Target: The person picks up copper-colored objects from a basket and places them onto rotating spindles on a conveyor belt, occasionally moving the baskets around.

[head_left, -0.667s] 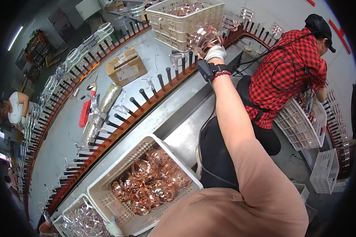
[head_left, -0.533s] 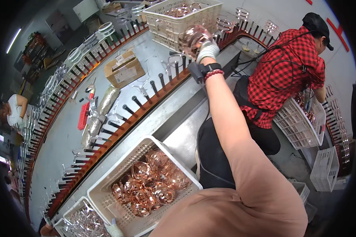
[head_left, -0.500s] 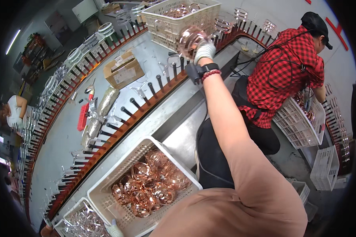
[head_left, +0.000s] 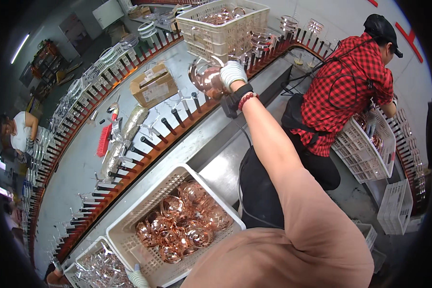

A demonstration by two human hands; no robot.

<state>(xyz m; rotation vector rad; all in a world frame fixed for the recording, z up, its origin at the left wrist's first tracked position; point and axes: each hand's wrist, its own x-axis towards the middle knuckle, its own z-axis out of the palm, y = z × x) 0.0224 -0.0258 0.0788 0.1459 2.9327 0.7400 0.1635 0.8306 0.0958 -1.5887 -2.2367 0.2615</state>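
My right hand [head_left: 233, 74], in a white knit glove, reaches out over the rack's edge and is closed on a shiny copper-coloured ring piece [head_left: 207, 79], blurred by motion. Upright black-tipped pegs [head_left: 195, 102] stand in a row just below it. At the lower edge my left hand [head_left: 138, 277], also gloved, shows only in part. Its finger lies over the rim of a white plastic crate [head_left: 177, 172], and the other fingers are hidden. Inside that crate lies a heap of copper-coloured ring pieces [head_left: 177, 225].
A curved line of pegs [head_left: 103, 81] borders the grey tabletop, which bears a cardboard box [head_left: 153, 89] and a red brush [head_left: 103, 140]. Another crate [head_left: 225, 36] stands at the back. A smaller crate of silvery parts [head_left: 101, 266] is lower left. A person in red check [head_left: 348, 91] works at right.
My right hand has moved left and a little down with the ring piece, away from the back crate and over the nearer pegs. My left hand stays at the crate rim.
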